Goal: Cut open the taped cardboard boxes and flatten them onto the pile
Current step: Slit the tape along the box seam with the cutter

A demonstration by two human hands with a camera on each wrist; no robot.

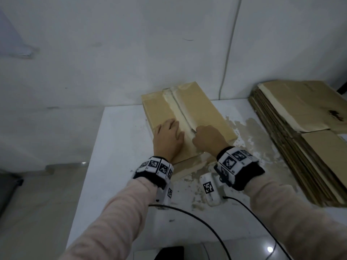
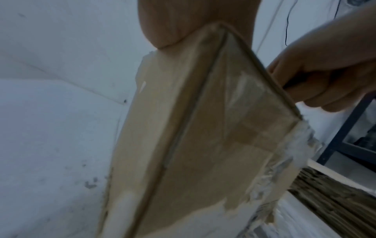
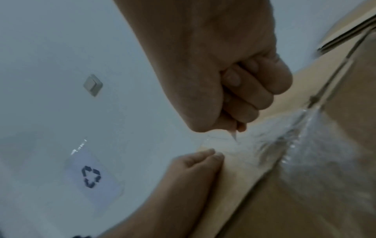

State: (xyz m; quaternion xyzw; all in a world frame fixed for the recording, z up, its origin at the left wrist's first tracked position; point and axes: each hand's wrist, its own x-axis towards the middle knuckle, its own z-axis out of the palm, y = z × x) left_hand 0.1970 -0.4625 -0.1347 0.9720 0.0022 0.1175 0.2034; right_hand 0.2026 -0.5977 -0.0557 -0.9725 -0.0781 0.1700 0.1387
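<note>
A brown cardboard box (image 1: 202, 111) lies flat on the white table (image 1: 116, 166), with a strip of clear tape (image 1: 180, 109) along its middle seam. My left hand (image 1: 169, 133) rests flat on the box, left of the seam, with its fingers straight. My right hand (image 1: 205, 136) grips a small knife in a fist just right of the seam. The blade (image 3: 234, 136) points down into the tape, close to the left fingertips (image 3: 211, 154). In the left wrist view the right hand (image 2: 325, 72) holds the dark handle (image 2: 295, 83) above the box edge (image 2: 203, 128).
A tall pile of flattened cardboard (image 1: 300, 132) lies at the table's right side. Torn tape and paper scraps (image 1: 249, 139) stick to the table between box and pile. Black cables (image 1: 206, 222) trail near the front edge. A white wall with a recycling sign (image 3: 91, 177) stands behind.
</note>
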